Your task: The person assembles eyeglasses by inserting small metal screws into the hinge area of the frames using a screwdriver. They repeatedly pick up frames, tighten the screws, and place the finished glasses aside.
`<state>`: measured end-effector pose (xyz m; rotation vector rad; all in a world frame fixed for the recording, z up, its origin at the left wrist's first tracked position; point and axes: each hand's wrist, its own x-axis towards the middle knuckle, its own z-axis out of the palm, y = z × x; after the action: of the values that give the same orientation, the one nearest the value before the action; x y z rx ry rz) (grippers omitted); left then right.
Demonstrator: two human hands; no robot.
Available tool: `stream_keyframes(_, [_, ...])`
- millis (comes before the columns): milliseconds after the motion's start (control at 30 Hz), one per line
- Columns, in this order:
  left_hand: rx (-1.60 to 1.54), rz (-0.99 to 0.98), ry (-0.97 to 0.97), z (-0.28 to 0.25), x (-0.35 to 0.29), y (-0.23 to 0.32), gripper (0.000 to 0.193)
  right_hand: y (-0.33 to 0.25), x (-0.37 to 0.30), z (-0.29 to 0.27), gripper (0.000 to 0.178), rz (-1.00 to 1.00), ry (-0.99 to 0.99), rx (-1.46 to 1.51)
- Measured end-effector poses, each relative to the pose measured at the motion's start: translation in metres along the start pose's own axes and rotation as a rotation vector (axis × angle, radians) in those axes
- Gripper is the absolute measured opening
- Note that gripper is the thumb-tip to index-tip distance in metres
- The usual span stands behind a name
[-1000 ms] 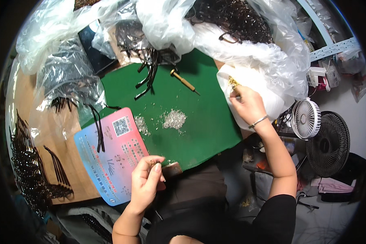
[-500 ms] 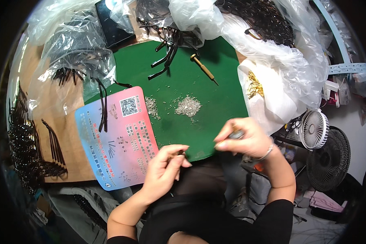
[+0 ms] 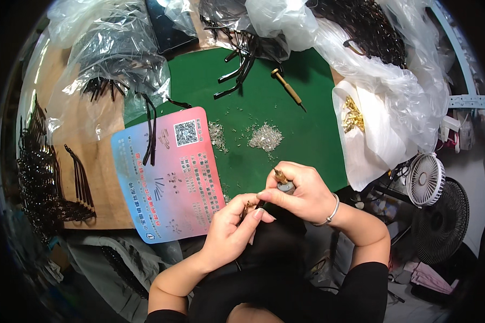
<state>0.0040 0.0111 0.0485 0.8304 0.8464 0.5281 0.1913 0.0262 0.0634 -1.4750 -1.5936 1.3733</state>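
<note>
Small brass-tipped tool [image 3: 282, 180] pinched in right hand [image 3: 302, 194], touching left hand [image 3: 234, 226].

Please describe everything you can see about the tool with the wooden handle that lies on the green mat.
The tool is a small awl or screwdriver: a light brown wooden handle with a rounded knob at its far end, then a brassy collar and a thin dark metal tip. It lies flat and slanted on the green mat, knob toward the far left, tip toward the near right. No hand touches it. Black curved strips lie to its left; a clear plastic bag lies close on its right.
</note>
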Motion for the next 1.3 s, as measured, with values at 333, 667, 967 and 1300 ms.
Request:
stream_keyframes(333, [0.076, 0.037, -0.091, -0.009, 0.002, 0.002, 0.021, 0.001, 0.012, -0.015, 0.031, 0.377, -0.342, 0.479])
stream_keyframes(667, [0.368, 0.096, -0.05, -0.014, -0.001, -0.005, 0.025, 0.023, -0.008, -0.01, 0.054, -0.005, -0.19, -0.243])
stream_keyframes(967, [0.617, 0.273, 0.249, -0.016, 0.018, -0.024, 0.028, 0.022, -0.016, -0.002, 0.061, -0.005, -0.008, -0.875])
stream_keyframes(1300, [0.644, 0.275, 0.229, -0.018, 0.02, -0.026, 0.03, 0.031, -0.023, -0.019, 0.038, -0.02, 0.045, -0.623])
